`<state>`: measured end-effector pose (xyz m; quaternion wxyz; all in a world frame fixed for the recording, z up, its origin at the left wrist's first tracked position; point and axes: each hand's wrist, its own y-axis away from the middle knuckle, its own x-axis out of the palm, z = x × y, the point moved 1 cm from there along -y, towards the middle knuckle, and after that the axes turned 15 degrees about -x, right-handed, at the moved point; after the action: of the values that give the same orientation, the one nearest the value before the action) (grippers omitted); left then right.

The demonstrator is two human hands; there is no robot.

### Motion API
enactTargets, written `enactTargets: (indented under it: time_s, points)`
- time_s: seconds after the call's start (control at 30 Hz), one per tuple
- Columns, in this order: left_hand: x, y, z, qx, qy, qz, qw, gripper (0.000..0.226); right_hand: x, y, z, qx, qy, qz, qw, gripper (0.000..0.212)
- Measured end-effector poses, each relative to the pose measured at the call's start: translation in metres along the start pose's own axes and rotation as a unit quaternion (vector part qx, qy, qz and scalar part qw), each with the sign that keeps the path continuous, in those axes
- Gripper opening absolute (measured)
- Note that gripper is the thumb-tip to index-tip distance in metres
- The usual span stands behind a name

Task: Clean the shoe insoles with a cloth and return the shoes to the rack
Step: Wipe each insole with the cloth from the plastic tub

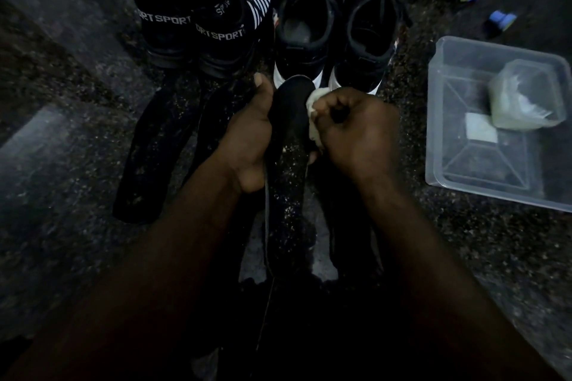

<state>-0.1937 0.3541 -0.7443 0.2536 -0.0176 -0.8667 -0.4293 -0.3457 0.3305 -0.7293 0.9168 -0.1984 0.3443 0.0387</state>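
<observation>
Wiping a thin black shoe insole (288,116) with a small crumpled white cloth (312,101), in the middle of the scene, just above the dark speckled stone floor (448,241). Gripped along its left edge by the left hand (247,133), thumb pointing to the far end. Rubbed near the far tip by the right hand (356,130), curled tight round the cloth.

Looks light, thin and bendy, so likely to flop if held by one end only. Best held near the middle, with the palm behind as a firm back for rubbing. Probably not slippery, and not easy to break. Dotted with pale crumbs on the near half, so likely more wiping needed there.

Lying flat on the floor to the left: two more long black insoles (148,158). Standing at the far side: black sock shoes with white SPORT letters (198,25), and just right of them black lace-up shoes with white soles (337,31). Sitting well to the right: a clear plastic box (483,170). No clear sight of the rack.
</observation>
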Motion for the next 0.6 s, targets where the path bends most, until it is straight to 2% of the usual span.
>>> enactTargets:
  time_s: [0.07,0.23,0.33,0.47,0.53,0.6]
  points:
    - [0.001,0.002,-0.001,-0.005,0.004,0.010,1.000,0.088,-0.003,-0.003,-0.002,0.020,-0.041,0.010,0.999,0.008]
    - [-0.003,0.005,-0.005,-0.018,0.019,0.043,0.999,0.094,0.001,-0.006,-0.004,0.094,-0.157,0.095,0.979,0.012]
    - [-0.003,0.005,-0.004,-0.021,0.024,0.067,0.997,0.095,0.001,-0.005,-0.001,0.101,-0.177,0.112,0.972,0.011]
    - [0.003,0.011,-0.006,-0.030,0.020,0.136,0.990,0.104,-0.001,-0.005,0.003,0.153,-0.217,0.052,0.963,0.008]
    - [0.005,0.013,-0.004,-0.043,0.018,0.167,0.985,0.101,-0.004,-0.007,0.001,0.174,-0.204,-0.008,0.963,0.006]
    - [0.008,0.013,0.002,-0.060,0.009,0.156,0.986,0.093,-0.007,-0.008,-0.002,0.175,-0.176,-0.042,0.968,0.005]
